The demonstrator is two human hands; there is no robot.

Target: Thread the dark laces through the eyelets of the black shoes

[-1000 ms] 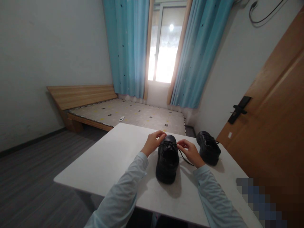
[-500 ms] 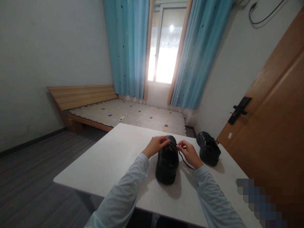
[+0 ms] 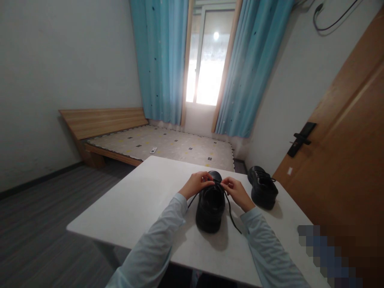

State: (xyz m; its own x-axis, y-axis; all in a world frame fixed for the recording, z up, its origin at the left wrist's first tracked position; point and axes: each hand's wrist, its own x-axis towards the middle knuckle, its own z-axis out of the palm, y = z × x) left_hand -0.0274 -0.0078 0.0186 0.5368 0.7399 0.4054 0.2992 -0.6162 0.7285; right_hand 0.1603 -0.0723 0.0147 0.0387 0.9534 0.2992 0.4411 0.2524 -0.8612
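Laces are pinched by left hand and right hand over the black shoe, so they are kept tight.

A black shoe with black laces is sitting on a white table, and a second black shoe is showing the same dark tone. Pale blue sleeves are covering both arms. Turquoise curtains, dotted with small dark specks, are hanging on both sides of the window. The mattress is showing a cream ground with what are probably yellow and dark squares. The bed frame and the door are glowing warm wood-brown, the door handle is reading black, and the floor is looking grey.
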